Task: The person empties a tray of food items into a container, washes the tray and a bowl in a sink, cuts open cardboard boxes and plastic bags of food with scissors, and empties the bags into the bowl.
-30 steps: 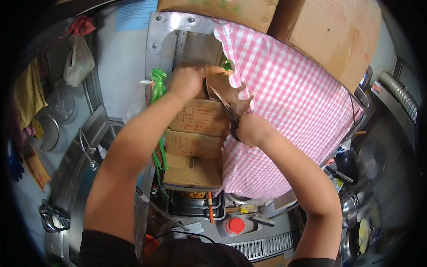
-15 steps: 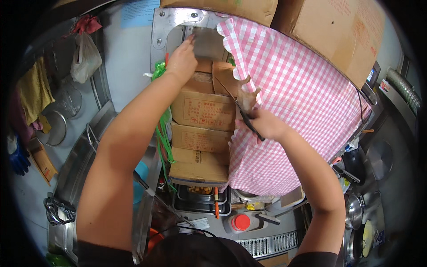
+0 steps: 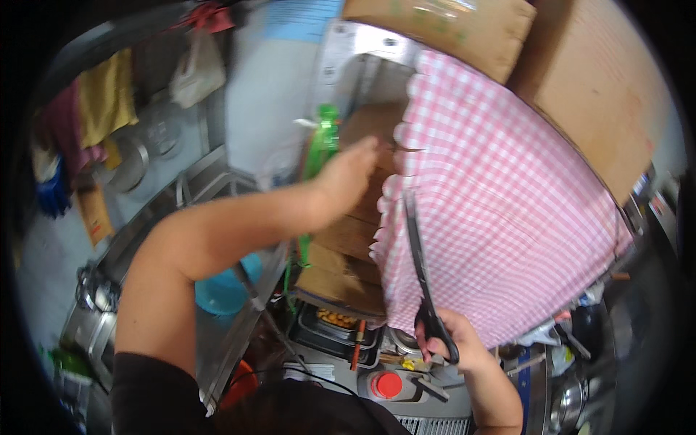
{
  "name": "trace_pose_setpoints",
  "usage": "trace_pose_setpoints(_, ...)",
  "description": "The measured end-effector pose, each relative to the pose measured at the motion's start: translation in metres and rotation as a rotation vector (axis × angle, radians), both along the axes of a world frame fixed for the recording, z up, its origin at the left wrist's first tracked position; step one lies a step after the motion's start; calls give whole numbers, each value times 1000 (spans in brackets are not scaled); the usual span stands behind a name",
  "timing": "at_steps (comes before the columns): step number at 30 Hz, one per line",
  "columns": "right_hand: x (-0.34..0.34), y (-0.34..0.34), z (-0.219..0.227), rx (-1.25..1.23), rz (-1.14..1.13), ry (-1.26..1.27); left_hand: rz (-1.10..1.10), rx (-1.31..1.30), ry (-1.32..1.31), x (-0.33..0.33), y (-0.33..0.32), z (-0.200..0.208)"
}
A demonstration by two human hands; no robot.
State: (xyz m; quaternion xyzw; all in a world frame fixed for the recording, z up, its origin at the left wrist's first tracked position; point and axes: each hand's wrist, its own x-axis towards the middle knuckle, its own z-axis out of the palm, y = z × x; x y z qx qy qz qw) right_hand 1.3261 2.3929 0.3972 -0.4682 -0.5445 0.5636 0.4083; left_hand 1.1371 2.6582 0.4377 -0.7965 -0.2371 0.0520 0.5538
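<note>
My right hand [image 3: 464,344] grips a pair of black-handled scissors [image 3: 419,264] at the near edge of the pink-and-white checked cloth [image 3: 493,203]. The long blades point up and away, over the cloth's scalloped left border. Farther off, my left hand [image 3: 351,174] is raised in front of the brown cardboard boxes [image 3: 337,272], beside that border. Motion smears its fingers, so whether they hold anything is unclear. A thin dark piece shows just past the fingertips, too blurred to name. Green plastic strips [image 3: 322,141] hang left of the boxes.
Large cardboard boxes [image 3: 580,87] sit above the cloth at the far right. Below the small boxes are black trays [image 3: 370,355] and a red-lidded jar [image 3: 386,385]. A blue basin [image 3: 225,293] rests at the left; pans [image 3: 569,402] stand on the right.
My right hand has drawn the scissors back toward me, away from the torn brown piece by the cloth's edge. My left hand has come down from the metal frame. The whole view has shifted.
</note>
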Motion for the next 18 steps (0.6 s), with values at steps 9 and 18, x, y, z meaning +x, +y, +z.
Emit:
trace_pose_setpoints(9,-114,72,-22,598,55,-920,-775,-411,-1513,-164,-163,-123)
trace_pose_setpoints(18,-252,131,1,379,844,-542,407,-1203,-1113,-294,-200,-137)
